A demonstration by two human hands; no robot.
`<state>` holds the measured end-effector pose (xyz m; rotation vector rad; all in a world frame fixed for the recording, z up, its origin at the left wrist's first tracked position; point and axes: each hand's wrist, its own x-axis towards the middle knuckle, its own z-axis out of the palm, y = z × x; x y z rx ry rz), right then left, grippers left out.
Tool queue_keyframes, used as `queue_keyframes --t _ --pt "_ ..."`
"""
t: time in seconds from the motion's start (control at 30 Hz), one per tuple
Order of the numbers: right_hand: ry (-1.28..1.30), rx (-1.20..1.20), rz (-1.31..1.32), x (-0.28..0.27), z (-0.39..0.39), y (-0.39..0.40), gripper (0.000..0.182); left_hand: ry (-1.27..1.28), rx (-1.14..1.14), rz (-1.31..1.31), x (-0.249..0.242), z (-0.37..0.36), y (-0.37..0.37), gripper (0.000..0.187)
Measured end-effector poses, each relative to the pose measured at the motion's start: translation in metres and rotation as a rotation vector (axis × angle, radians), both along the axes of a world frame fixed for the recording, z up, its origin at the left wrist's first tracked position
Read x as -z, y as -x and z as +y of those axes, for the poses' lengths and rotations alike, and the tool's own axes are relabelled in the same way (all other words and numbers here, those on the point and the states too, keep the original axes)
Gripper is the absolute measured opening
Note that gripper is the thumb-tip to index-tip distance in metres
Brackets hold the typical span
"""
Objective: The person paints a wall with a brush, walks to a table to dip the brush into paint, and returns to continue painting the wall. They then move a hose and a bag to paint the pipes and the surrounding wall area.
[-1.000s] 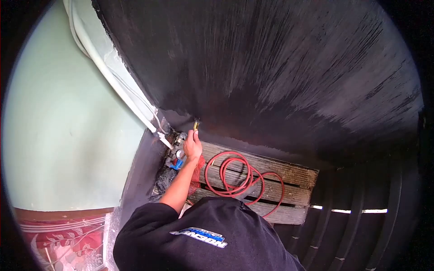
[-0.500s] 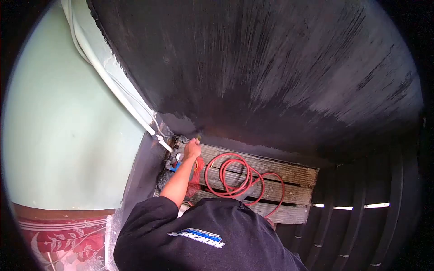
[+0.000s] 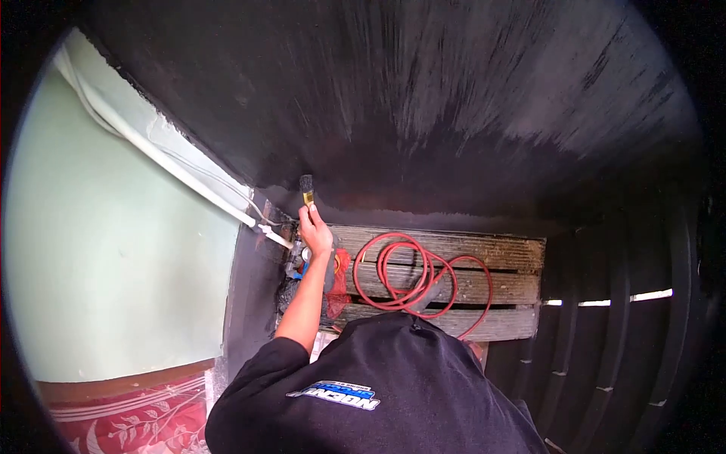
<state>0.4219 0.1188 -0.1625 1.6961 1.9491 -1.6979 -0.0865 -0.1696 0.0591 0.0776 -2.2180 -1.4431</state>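
The left hand [image 3: 316, 233] pinches the brush [image 3: 307, 198] by its handle, fingers closed, bristles up at the dark wall [image 3: 454, 113] beyond the slats' [image 3: 522, 287] far left corner; this looks like mid-stroke work. Another stroke would call for light, even pressure, clear of the pipe [image 3: 181, 171]. The right hand is out of view, so its state can't be told.

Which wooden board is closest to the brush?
The board running along the black wall. It is the nearest to the brush in the left hand; the middle board and outer board lie farther from that wall.
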Motion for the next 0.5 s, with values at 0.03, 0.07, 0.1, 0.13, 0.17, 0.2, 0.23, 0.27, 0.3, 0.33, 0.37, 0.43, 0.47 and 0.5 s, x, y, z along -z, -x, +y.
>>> queue_keyframes --t 0.03,0.07,0.1,0.13,0.17,0.2,0.23,0.27,0.3,0.33,0.37,0.43,0.47,0.5 --pt "0.041 0.073 0.067 -0.015 -0.001 0.002 0.021 -0.015 -0.007 -0.022 0.008 0.004 0.003 0.024" --pt "0.080 0.146 0.136 -0.018 -0.001 0.001 0.020 -0.031 -0.014 -0.042 0.023 0.006 0.007 0.025" --pt "0.128 0.230 0.183 -0.019 -0.003 0.003 0.020 0.000 -0.017 -0.031 0.054 0.005 0.016 0.027" --pt "0.123 0.239 0.186 -0.026 -0.005 0.003 0.020 -0.004 -0.007 -0.029 0.079 0.008 0.020 0.027" --pt "-0.039 0.066 0.116 -0.031 -0.006 -0.001 0.020 0.008 -0.040 -0.134 0.099 0.010 0.021 0.029" --pt "-0.122 -0.019 0.080 -0.035 -0.007 0.000 0.021 0.020 -0.073 -0.239 0.118 0.013 0.022 0.032" --pt "-0.209 -0.100 0.042 -0.033 -0.006 -0.001 0.021 0.012 -0.065 -0.238 0.141 0.014 0.026 0.032" --pt "-0.253 -0.142 0.019 -0.030 -0.007 -0.006 0.021 -0.013 -0.039 -0.499 0.163 0.012 0.028 0.035" --pt "-0.260 -0.149 -0.001 -0.024 -0.007 -0.010 0.021 -0.035 -0.006 -0.756 0.165 0.011 0.028 0.037" --pt "-0.247 -0.137 -0.020 -0.018 -0.007 -0.013 0.021 -0.038 0.009 -0.752 0.167 0.011 0.028 0.037" --pt "-0.214 -0.115 -0.034 -0.011 -0.007 -0.017 0.020 -0.107 0.066 -0.921 0.158 0.009 0.024 0.038" --pt "-0.174 -0.100 -0.062 0.006 -0.004 -0.022 0.020 -0.188 0.126 -1.081 0.163 0.011 0.023 0.040" --pt "-0.159 -0.094 -0.071 0.009 -0.004 -0.023 0.020 -0.036 0.063 -0.872 0.167 0.012 0.023 0.040" --pt "-0.143 -0.093 -0.082 0.013 -0.005 -0.025 0.020 0.122 -0.002 -0.665 0.171 0.009 0.021 0.040"
